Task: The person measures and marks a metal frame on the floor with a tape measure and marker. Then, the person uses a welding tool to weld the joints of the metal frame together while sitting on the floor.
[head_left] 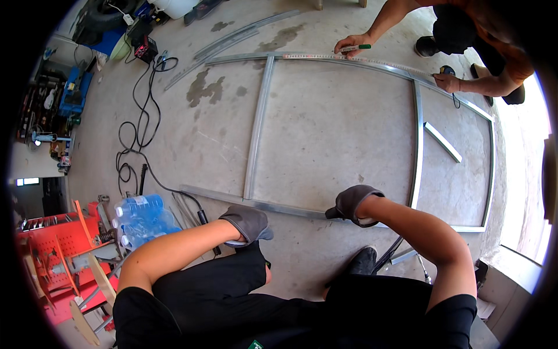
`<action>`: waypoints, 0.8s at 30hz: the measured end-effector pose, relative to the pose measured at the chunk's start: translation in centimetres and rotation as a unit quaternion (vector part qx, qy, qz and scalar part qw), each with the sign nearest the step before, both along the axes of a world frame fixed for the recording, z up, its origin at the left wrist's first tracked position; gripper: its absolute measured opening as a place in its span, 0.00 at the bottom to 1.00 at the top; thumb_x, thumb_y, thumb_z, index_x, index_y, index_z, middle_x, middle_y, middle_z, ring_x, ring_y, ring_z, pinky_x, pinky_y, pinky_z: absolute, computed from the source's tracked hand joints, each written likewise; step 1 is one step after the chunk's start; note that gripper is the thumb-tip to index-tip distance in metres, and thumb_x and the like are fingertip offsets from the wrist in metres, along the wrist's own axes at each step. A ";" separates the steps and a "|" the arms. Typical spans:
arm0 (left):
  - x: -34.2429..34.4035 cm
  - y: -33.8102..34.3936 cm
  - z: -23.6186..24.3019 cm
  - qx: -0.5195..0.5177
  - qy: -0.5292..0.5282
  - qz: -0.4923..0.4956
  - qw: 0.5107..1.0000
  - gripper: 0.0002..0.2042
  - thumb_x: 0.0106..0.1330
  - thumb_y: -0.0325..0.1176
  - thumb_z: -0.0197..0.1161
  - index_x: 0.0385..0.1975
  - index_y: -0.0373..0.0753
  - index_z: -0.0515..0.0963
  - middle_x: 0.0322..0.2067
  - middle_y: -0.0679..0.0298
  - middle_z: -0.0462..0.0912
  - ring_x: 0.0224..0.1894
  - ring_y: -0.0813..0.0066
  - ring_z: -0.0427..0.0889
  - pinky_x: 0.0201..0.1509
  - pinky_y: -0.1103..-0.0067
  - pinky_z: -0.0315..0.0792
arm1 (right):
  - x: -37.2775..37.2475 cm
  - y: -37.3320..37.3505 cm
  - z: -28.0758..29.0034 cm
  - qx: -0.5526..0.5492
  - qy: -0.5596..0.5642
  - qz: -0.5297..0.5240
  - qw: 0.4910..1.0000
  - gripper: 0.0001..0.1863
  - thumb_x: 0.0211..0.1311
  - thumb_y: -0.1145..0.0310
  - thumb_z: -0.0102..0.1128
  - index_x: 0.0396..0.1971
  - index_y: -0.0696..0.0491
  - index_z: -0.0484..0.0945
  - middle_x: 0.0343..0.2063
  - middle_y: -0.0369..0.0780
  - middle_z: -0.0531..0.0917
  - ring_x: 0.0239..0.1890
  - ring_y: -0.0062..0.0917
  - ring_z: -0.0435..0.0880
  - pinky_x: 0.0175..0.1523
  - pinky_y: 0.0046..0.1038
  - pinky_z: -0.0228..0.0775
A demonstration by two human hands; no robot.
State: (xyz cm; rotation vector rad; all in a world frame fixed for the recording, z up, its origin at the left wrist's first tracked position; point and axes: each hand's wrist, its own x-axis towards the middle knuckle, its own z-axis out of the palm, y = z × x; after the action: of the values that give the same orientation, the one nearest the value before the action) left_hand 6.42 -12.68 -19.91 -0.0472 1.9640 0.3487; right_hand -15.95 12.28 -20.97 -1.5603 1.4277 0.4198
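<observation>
Squatting at the near edge of a rectangular steel frame (pixel 334 63) laid flat on the concrete floor (pixel 331 128).

Right hand (pixel 354 203), grey work glove, is curled and pressing down on the near rail (pixel 279 206), close to where the right cross member (pixel 417 139) meets it. Fingers look closed on the rail's top, but I can't tell whether they wrap it or just bear on it.

Left hand (pixel 247 224), same glove, rests on the left knee. Holds nothing that I can see; fingers loosely bent.

At the far rail a second person's hand (pixel 349 43) holds a green marker (pixel 356 48) against a tape measure (pixel 349 57) stretched along the rail; their other hand (pixel 447 81) pins the tape's far end.

To do this well, I'd say: keep steady downward weight on the rail and don't shift the frame while the tape is being read.

Materials: frame is thin galvanised channel, dull silver, straight. A left cross member (pixel 257 125) also spans it, and a short offcut (pixel 443 141) lies loose inside the right bay. Floor is rough, stained. Black cable (pixel 136 116) is coiled along the floor's left edge, with a shrink-wrapped pack of water bottles (pixel 139 218) near it.
</observation>
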 end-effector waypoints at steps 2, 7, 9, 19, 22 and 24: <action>-0.1 0.2 -0.4 -0.002 0.006 -0.019 1.000 0.24 0.71 0.57 0.63 0.45 0.41 0.90 0.47 0.46 0.90 0.48 0.45 0.90 0.52 0.57 0.81 | 0.0 0.1 -0.1 0.013 0.002 -0.006 1.000 0.37 0.63 0.84 0.56 0.67 0.32 0.79 0.46 0.42 0.88 0.48 0.45 0.91 0.46 0.42 0.83; 0.7 -0.2 -0.8 -0.008 0.049 -0.021 0.999 0.22 0.72 0.54 0.62 0.46 0.40 0.90 0.46 0.48 0.91 0.47 0.46 0.91 0.51 0.55 0.81 | 0.1 -0.9 1.1 0.017 0.008 0.004 1.000 0.37 0.65 0.83 0.56 0.69 0.31 0.78 0.46 0.42 0.88 0.48 0.45 0.91 0.46 0.43 0.83; -0.6 -0.2 0.1 -0.079 0.128 0.004 0.989 0.21 0.72 0.52 0.63 0.47 0.40 0.89 0.44 0.49 0.92 0.47 0.46 0.92 0.51 0.54 0.81 | 0.3 -1.1 1.4 0.028 0.013 0.001 1.000 0.36 0.67 0.81 0.56 0.70 0.30 0.77 0.46 0.42 0.88 0.48 0.45 0.91 0.47 0.42 0.83; -13.5 -10.7 -4.7 -0.307 0.215 0.052 0.926 0.12 0.71 0.33 0.67 0.51 0.40 0.90 0.44 0.61 0.93 0.44 0.61 0.93 0.38 0.61 0.81 | 0.7 -0.2 -0.9 0.096 0.057 -0.069 0.991 0.26 0.70 0.78 0.60 0.66 0.43 0.83 0.46 0.45 0.90 0.49 0.44 0.91 0.51 0.38 0.83; -16.6 -11.9 -6.1 -0.298 0.219 0.131 0.920 0.13 0.69 0.33 0.71 0.51 0.46 0.91 0.48 0.64 0.94 0.48 0.63 0.93 0.41 0.64 0.82 | 0.6 1.4 0.1 0.042 0.047 -0.094 0.994 0.15 0.76 0.66 0.64 0.58 0.46 0.87 0.48 0.44 0.92 0.49 0.41 0.92 0.54 0.36 0.82; -18.6 -12.9 -6.0 -0.246 0.222 0.218 0.918 0.14 0.68 0.33 0.73 0.52 0.45 0.91 0.50 0.63 0.94 0.50 0.63 0.93 0.43 0.66 0.83 | 0.5 0.9 1.3 0.031 0.061 -0.124 0.990 0.15 0.77 0.59 0.64 0.55 0.48 0.88 0.46 0.42 0.92 0.48 0.40 0.91 0.54 0.37 0.82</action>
State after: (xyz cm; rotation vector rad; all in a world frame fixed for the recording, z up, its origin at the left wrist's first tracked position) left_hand -12.19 -25.63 -25.91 -0.8034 2.4461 0.1463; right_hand -15.49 13.23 -19.62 -1.3046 1.6644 0.4125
